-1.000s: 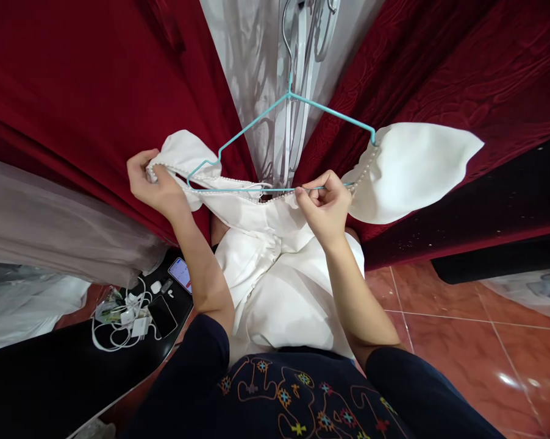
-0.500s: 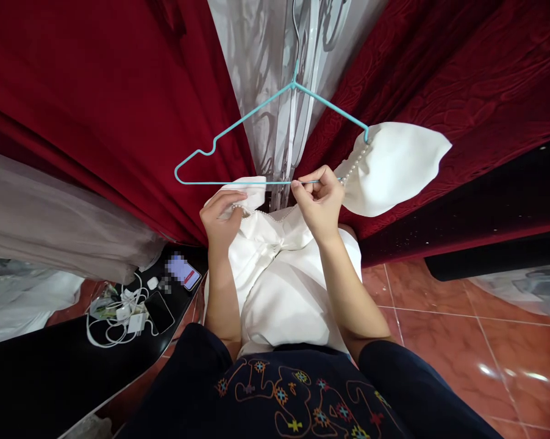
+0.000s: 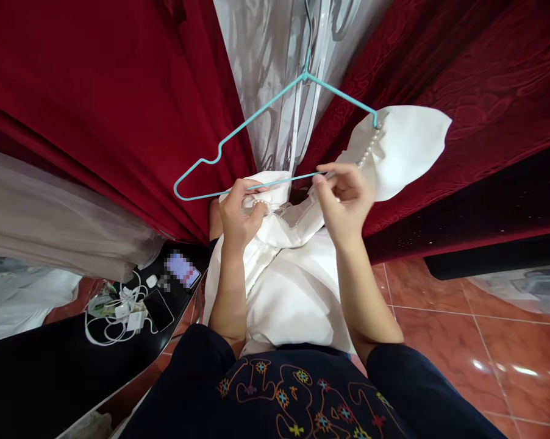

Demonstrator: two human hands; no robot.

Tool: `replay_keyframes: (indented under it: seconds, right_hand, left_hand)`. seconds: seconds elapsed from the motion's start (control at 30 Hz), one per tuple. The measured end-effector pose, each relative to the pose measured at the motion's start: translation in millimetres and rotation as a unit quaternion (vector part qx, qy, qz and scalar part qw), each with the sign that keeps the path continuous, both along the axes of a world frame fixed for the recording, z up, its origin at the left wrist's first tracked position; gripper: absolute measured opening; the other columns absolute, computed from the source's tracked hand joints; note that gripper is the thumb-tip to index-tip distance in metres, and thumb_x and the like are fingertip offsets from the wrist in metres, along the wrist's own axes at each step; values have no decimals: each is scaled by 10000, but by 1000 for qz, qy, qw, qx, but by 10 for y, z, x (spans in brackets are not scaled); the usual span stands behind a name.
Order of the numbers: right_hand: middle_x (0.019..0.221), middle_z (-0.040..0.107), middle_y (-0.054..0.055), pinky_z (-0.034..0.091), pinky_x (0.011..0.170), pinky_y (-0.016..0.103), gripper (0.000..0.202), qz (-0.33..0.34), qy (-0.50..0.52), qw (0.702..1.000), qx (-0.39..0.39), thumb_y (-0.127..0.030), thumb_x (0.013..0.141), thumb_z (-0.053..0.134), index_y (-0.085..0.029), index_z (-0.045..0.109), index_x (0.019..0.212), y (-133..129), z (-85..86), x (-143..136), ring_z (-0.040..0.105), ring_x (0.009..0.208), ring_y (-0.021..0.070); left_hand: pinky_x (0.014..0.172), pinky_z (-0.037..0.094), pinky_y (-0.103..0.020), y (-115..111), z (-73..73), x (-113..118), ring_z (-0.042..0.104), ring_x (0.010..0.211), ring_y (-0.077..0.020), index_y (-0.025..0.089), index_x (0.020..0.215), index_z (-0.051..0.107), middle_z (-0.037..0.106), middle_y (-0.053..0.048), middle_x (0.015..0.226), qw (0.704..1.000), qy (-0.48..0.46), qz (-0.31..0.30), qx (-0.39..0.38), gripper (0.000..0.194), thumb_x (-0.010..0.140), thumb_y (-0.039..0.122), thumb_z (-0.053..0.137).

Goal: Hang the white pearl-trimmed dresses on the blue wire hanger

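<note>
A white dress [image 3: 297,299] with a pearl-trimmed neckline lies over my lap. The light blue hanger [image 3: 262,111] is tilted above it, left end lower, and its right end sits inside the dress's puffed right shoulder [image 3: 407,152]. Pinched between thumb and fingers of my right hand [image 3: 348,204] is the bottom bar of the hanger, close to that shoulder. My left hand [image 3: 239,213] is closed on the pearl-edged fabric of the other shoulder, just under the bar. The hanger's left end is bare of fabric.
Red curtains [image 3: 119,79] hang on both sides, with clear plastic garment covers [image 3: 266,79] between them. At left, a black bench [image 3: 50,366] bears two phones, white cables [image 3: 114,332] and a small white case. Red floor tiles [image 3: 439,353] show at right.
Both hands have moved to the right. The hanger has tilted, its left end sinking and its right end rising along with the puffed shoulder. The left hand's fabric has come nearer the bar.
</note>
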State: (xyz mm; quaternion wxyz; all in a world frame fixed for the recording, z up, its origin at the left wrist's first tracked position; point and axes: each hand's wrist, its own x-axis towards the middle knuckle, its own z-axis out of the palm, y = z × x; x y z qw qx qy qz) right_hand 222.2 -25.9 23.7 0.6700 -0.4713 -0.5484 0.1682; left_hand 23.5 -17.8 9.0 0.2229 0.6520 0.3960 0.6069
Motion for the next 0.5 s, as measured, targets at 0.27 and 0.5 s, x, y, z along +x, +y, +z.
replay_keyframes:
  seconds: [0.27,0.5]
  right_hand:
    - [1294,700,178,557,1070,509,592,-260,-244,921,154,-571,921,778,-179,712,1360,401,93,683,677,1287,315]
    - [902,826,73,557,779,311,193,-176,-152,964,128,-149,926,672,-100,853,973,551,312,939,770,846,140]
  left_hand:
    - [858,612,-276,-21,64,-37,783,902,-175,221,1024,733,813,-3,966,1000,19,3,24,306,787,71,611]
    - [774,580,-276,24,94,-108,742,822,-169,221,930,774,788,-1,886,997,17,17,71,201,815,133,636]
